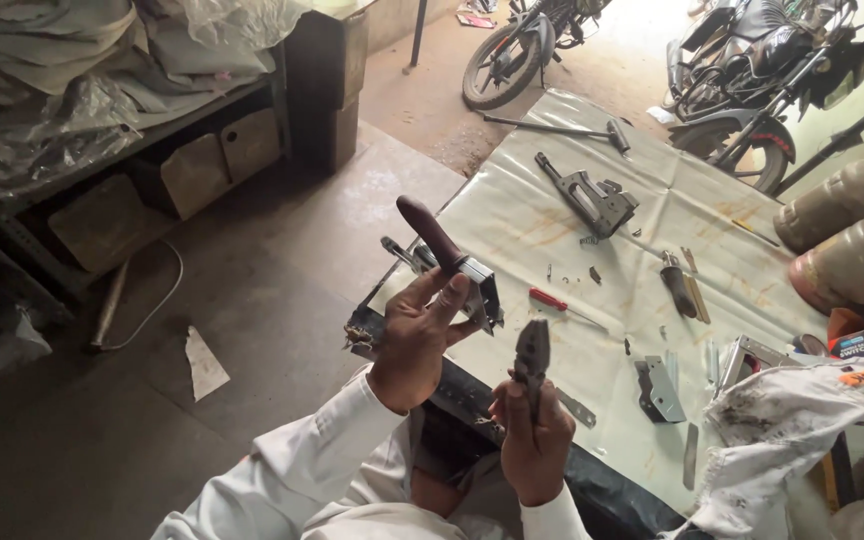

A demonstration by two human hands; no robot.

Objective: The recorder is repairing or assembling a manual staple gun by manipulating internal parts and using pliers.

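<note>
While the left hand grips a metal latch assembly with a dark brown handle, raised above the near edge of the sheet-covered table, the right hand has its fingers wrapped tight around a pair of pliers, nose pointing up just below the latch. To work it well, I judge the latch should be held steady and the pliers' tips brought squarely onto the part, with the red screwdriver lying close by.

Pliers handles hidden inside right hand. Lock part partly covered by left hand. 2 motorbikes cut off at top edge. Small bits on sheet too tiny to tell.
</note>
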